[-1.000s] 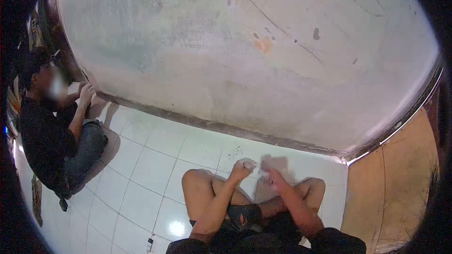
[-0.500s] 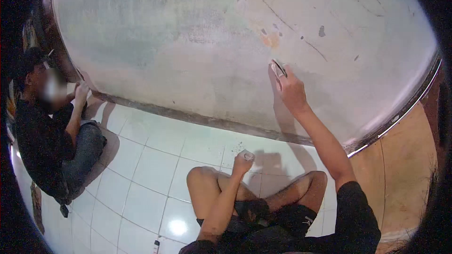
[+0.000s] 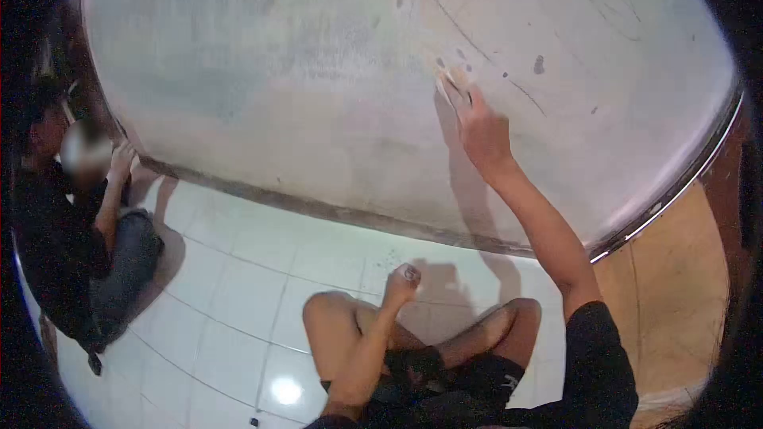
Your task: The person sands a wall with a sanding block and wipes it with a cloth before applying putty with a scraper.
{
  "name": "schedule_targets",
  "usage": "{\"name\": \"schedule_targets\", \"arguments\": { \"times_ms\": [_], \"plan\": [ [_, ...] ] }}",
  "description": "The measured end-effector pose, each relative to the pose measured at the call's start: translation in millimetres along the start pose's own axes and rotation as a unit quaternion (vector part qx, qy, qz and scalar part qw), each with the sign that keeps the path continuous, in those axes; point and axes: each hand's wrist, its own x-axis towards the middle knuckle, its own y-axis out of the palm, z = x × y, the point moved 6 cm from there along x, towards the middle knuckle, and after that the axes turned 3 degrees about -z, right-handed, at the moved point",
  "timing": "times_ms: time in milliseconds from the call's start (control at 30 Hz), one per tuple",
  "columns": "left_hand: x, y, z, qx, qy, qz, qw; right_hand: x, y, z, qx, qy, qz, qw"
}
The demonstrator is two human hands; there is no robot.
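Note:
My right hand (image 3: 483,131) reaches up to the patchy wall (image 3: 334,119), its fingers closed on a thin, flat scraper-like piece (image 3: 451,94) with a pale face and a dark edge. The piece's tip is at the wall beside a small orange-tinted patch and some dark chips; its exact kind is blurred. My left hand (image 3: 400,284) is held low above my crossed legs, closed round a small pale thing (image 3: 410,273), mostly hidden by the fingers.
A person (image 3: 71,214) in dark clothes sits at the left, a hand near the wall's lower left edge. White floor tiles (image 3: 230,294) lie below, with dark specks (image 3: 391,257) near my left hand. A brown board-like surface (image 3: 668,286) is at the right. A small dark object (image 3: 254,422) lies at the bottom.
My right hand has moved slightly up and left along the wall with the flat piece. My left hand still grips its pale thing. The whole view has shifted a little.

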Motion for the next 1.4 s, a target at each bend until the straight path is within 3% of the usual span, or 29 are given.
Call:
{"name": "schedule_targets", "arguments": {
  "times_ms": [33, 67, 167, 333, 433, 567, 700, 767, 867, 1000, 1100, 1167, 1267, 1367, 1400],
  "plan": [
    [0.6, 0.6, 1.0, -0.036, -0.016, 0.017, 0.999, 14.8, -9.6, 5.0, 0.002, 0.004, 0.002, 1.000],
    [1.7, -0.5, -7.4, 0.005, 0.029, 0.003, 1.000, 24.2, -15.8, 6.4, 0.003, 0.012, 0.001, 1.000],
    [-2.7, 11.1, 15.2, -0.009, 0.028, -0.004, 1.000, -11.9, -6.4, 3.6, 0.014, -0.009, 0.009, 1.000],
    [-6.8, 8.8, -2.9, 0.090, 0.035, -0.034, 0.995, -2.9, 3.4, -1.3, -0.010, -0.027, -0.019, 0.999],
    [-6.1, 13.0, 12.5, -0.009, -0.033, 0.025, 0.999, -8.0, 4.2, -7.2, -0.019, -0.015, -0.019, 1.000],
    [-7.3, 2.7, 16.2, 0.027, 0.032, -0.071, 0.997, -33.0, 4.2, -14.5, -0.012, -0.033, 0.000, 0.999],
    [6.6, 13.4, 27.8, -0.092, -0.024, -0.033, 0.995, -10.9, 3.9, -2.8, -0.033, -0.039, 0.023, 0.998],
    [6.9, 14.4, 21.1, -0.036, 0.017, -0.037, 0.999, -0.5, -3.5, -2.5, -0.015, -0.053, -0.006, 0.998],
    [-3.9, 20.6, 19.6, -0.008, 0.035, -0.038, 0.999, -21.1, 0.6, -9.6, -0.036, -0.034, 0.052, 0.997],
    [5.6, 20.0, 23.4, 0.021, 0.034, -0.024, 0.999, -12.8, 3.0, -7.9, -0.011, -0.028, 0.034, 0.999],
    [4.2, 10.8, 7.6, -0.050, -0.033, -0.027, 0.998, 8.2, 5.3, -5.1, 0.023, -0.021, 0.035, 0.999],
    [-4.7, 0.3, -3.0, -0.036, 0.001, -0.063, 0.997, -9.7, 7.1, -4.0, 0.018, -0.012, 0.034, 0.999],
    [-9.2, -7.1, -4.1, 0.021, -0.001, -0.067, 0.998, -32.1, 5.3, -7.2, -0.018, -0.041, -0.065, 0.997],
    [-5.8, -6.3, -15.3, -0.052, -0.022, -0.027, 0.998, -12.1, 13.5, -1.9, -0.023, -0.032, 0.004, 0.999],
    [-6.2, -7.8, -23.7, -0.068, 0.022, -0.055, 0.996, -7.4, 12.9, -0.7, -0.008, -0.031, 0.025, 0.999]
  ]
}}
